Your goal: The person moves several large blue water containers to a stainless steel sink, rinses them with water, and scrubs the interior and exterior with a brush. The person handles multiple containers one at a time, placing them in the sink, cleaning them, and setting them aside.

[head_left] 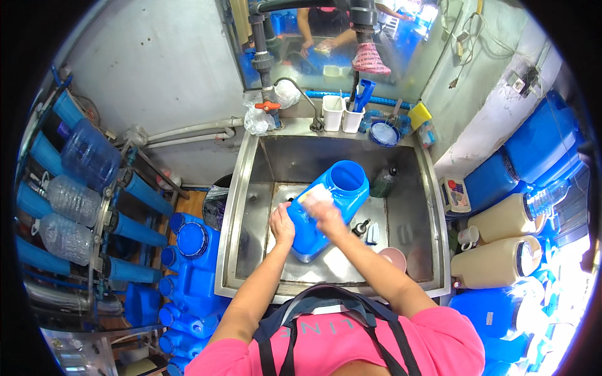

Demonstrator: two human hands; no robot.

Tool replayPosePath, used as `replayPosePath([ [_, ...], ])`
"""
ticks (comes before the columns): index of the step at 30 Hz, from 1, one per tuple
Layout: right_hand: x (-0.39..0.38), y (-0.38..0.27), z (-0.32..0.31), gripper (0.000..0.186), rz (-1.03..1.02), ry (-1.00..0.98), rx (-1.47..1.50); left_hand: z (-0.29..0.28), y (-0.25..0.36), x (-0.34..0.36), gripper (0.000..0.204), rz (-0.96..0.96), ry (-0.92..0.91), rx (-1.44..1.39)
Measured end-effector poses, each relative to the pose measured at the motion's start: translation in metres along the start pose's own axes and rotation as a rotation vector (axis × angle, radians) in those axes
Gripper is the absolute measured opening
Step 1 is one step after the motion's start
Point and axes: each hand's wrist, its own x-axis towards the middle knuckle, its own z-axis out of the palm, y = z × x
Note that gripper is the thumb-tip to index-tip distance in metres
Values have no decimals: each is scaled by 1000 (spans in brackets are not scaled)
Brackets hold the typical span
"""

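Inside the steel sink [235, 232], a blue plastic jug [348, 177] is tilted, its round uncapped mouth toward the back right. My left hand [281, 224] grips the jug's left side, fingers against the wall and pointing away from me. Over the jug's upper side, my right hand [325, 213] is closed on a pale yellow-and-white sponge [311, 197], pressed to the surface. Motion blurs that hand and the sponge, and whitish suds show beside them. The jug's lower end rests near the sink floor, partly hidden by my right forearm.
A dark bottle [384, 182], a small black-topped bottle [360, 228] and a pink bowl [393, 257] stand in the sink. White holders [333, 113], a red-handled valve [268, 106] and a yellow sponge [420, 115] line its back. Blue jugs [193, 240] crowd the left; beige containers [492, 260] the right.
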Motion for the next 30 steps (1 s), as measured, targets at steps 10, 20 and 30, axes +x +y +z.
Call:
replayPosePath([
  [10,-21,-11,19,66,-14,137,352,-2,-4,8,44,42,-63,130],
  [20,-54,20,0,74,-175,-367,-174,-18,28,31,78,107,-482,546],
  [30,-34,9,-7,105,-288,-475,-285,-22,46,51,98,100,-705,452],
])
